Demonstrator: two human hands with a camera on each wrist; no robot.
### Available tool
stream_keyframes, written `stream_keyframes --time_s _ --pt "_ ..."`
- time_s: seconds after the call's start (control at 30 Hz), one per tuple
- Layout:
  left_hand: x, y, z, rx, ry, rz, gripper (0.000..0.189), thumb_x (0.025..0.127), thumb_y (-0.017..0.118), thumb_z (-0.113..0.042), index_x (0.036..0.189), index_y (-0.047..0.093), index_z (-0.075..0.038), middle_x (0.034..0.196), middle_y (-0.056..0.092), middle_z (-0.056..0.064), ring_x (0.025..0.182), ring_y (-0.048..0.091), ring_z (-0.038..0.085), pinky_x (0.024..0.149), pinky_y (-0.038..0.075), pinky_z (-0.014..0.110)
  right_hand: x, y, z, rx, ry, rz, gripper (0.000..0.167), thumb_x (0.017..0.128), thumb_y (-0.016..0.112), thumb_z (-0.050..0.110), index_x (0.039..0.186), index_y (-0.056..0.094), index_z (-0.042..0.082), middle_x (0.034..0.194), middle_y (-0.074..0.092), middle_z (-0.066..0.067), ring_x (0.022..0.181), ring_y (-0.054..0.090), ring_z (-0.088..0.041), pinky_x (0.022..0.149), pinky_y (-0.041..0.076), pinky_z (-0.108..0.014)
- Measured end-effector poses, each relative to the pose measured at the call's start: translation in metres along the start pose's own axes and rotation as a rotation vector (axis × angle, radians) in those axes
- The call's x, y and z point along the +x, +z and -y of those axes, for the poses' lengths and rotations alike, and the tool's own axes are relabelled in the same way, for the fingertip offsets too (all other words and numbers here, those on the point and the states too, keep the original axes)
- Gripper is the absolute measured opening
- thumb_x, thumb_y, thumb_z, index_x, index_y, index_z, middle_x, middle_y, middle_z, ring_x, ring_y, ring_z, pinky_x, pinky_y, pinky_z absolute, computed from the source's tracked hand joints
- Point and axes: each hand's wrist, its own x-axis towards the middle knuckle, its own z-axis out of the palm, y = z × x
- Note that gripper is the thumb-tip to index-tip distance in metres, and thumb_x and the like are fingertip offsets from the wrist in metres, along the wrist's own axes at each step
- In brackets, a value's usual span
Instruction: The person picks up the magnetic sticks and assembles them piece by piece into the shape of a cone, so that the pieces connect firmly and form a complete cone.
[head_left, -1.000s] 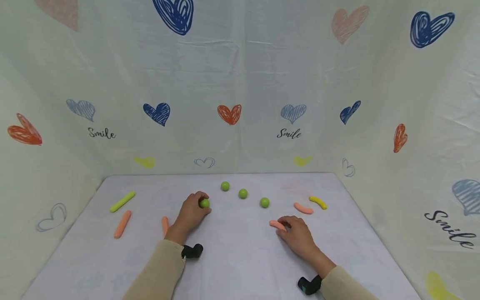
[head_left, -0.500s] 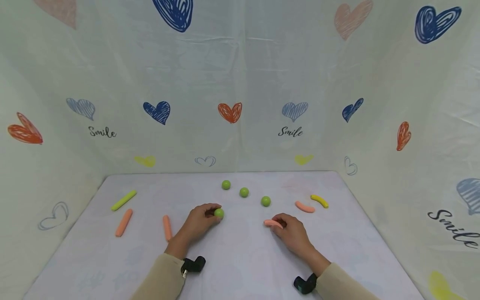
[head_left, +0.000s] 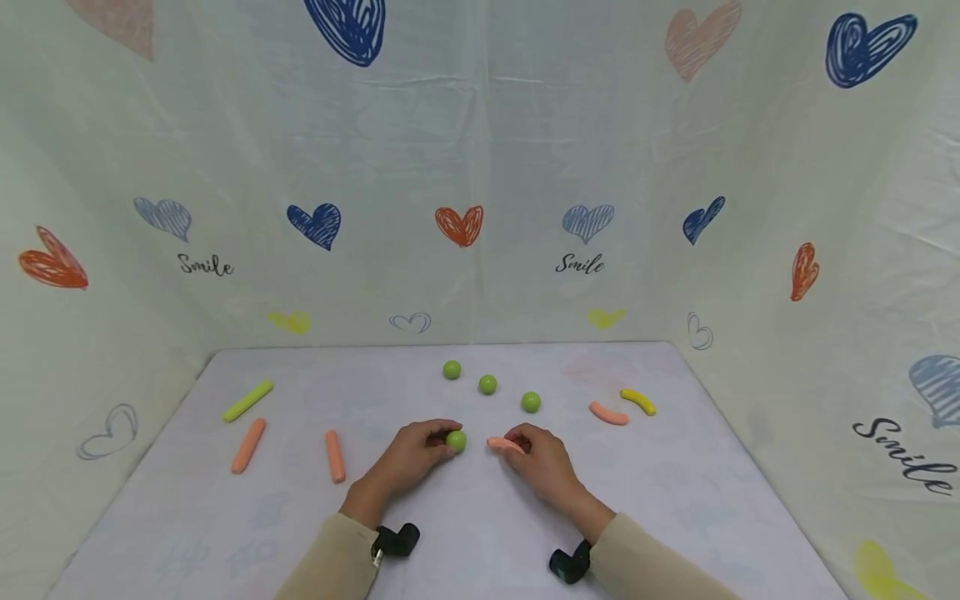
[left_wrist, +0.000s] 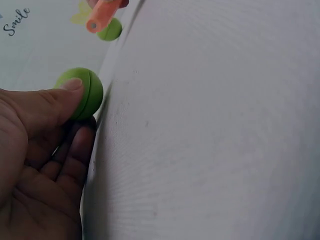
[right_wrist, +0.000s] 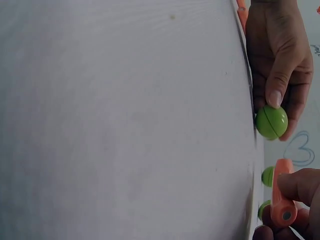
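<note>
Near the table's middle, my left hand (head_left: 408,460) pinches a green ball (head_left: 456,441). In the left wrist view the thumb lies on this ball (left_wrist: 92,102), which has a seam around it. My right hand (head_left: 549,468) holds a short curved orange stick (head_left: 502,444) between thumb and fingers. One end of that stick (right_wrist: 283,197) shows a round grey disc in the right wrist view. Stick and ball face each other with a small gap between them.
Behind the hands lie three more green balls (head_left: 488,384). To the right are another curved orange stick (head_left: 608,413) and a curved yellow stick (head_left: 637,402). On the left lie two straight orange sticks (head_left: 334,456) and a green stick (head_left: 248,402). Heart-printed cloth surrounds the white table (head_left: 187,500).
The left hand has carried its green ball to the right and nearer the person. The right hand has brought the curved orange stick left, closing the distance between the two.
</note>
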Motion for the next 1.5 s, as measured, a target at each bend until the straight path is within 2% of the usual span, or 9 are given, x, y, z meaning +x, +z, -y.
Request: stream_keyframes --time_s 0.27,0.47,0.63,0.87,1.1,1.33,1.5 --pt "-0.001 0.002 -0.002 0.011 0.052 0.043 0.036 0.097 0.075 -0.012 0.133 0.072 -0.016 0.136 0.070 0.006 0.127 0.064 0.027 0.109 0.051 0.053 0.005 0.015 0.009 -0.023 0.000 -0.015 0.023 0.094 0.081 0.035 0.100 0.076 0.012 0.089 0.072 0.003 0.080 0.060 -0.011 0.075 0.051 -0.031" --pt "0.001 0.007 0.001 0.024 0.115 0.014 0.037 0.093 0.081 -0.014 0.128 0.072 -0.017 0.127 0.068 0.000 0.115 0.063 0.018 0.099 0.053 0.043 0.006 0.021 0.011 -0.053 -0.001 -0.027 0.013 0.093 0.080 0.023 0.101 0.077 0.013 0.088 0.073 0.004 0.080 0.059 -0.011 0.074 0.050 -0.032" --pt "0.001 0.007 0.002 0.000 0.089 -0.004 0.039 0.093 0.081 -0.014 0.130 0.069 -0.015 0.122 0.071 -0.001 0.110 0.065 0.017 0.095 0.055 0.041 0.005 0.024 0.014 -0.050 -0.011 -0.038 0.011 0.091 0.080 0.019 0.099 0.076 0.014 0.086 0.072 0.006 0.079 0.058 -0.010 0.072 0.048 -0.031" --pt "0.002 0.008 0.004 -0.026 0.099 -0.019 0.029 0.093 0.081 -0.014 0.120 0.069 -0.017 0.113 0.071 -0.002 0.102 0.065 0.013 0.086 0.053 0.030 0.004 0.025 0.016 -0.043 -0.015 -0.033 0.013 0.090 0.080 0.022 0.098 0.075 0.013 0.082 0.068 0.006 0.075 0.056 -0.010 0.071 0.046 -0.032" --pt "0.002 0.008 0.003 -0.029 0.133 -0.040 0.029 0.093 0.080 -0.008 0.120 0.074 -0.017 0.117 0.065 -0.001 0.105 0.064 0.014 0.089 0.054 0.029 -0.001 0.022 0.017 -0.078 -0.036 0.011 0.017 0.089 0.080 0.022 0.102 0.076 0.012 0.085 0.068 0.005 0.078 0.056 -0.011 0.075 0.044 -0.035" --pt "-0.002 0.009 -0.001 -0.008 0.147 -0.032 0.032 0.094 0.077 -0.005 0.123 0.077 -0.018 0.119 0.073 -0.002 0.103 0.066 0.014 0.089 0.054 0.029 -0.013 0.020 0.020 -0.061 -0.061 0.077 0.018 0.094 0.075 0.028 0.104 0.076 0.012 0.083 0.073 0.009 0.088 0.063 -0.014 0.089 0.043 -0.050" --pt "-0.002 0.012 -0.004 -0.036 0.129 -0.011 0.031 0.095 0.076 -0.003 0.123 0.076 -0.015 0.117 0.075 0.002 0.106 0.071 0.017 0.091 0.057 0.032 -0.023 0.022 0.023 -0.066 -0.077 0.096 0.019 0.096 0.074 0.030 0.104 0.078 0.014 0.087 0.071 0.010 0.085 0.059 -0.010 0.087 0.042 -0.046"
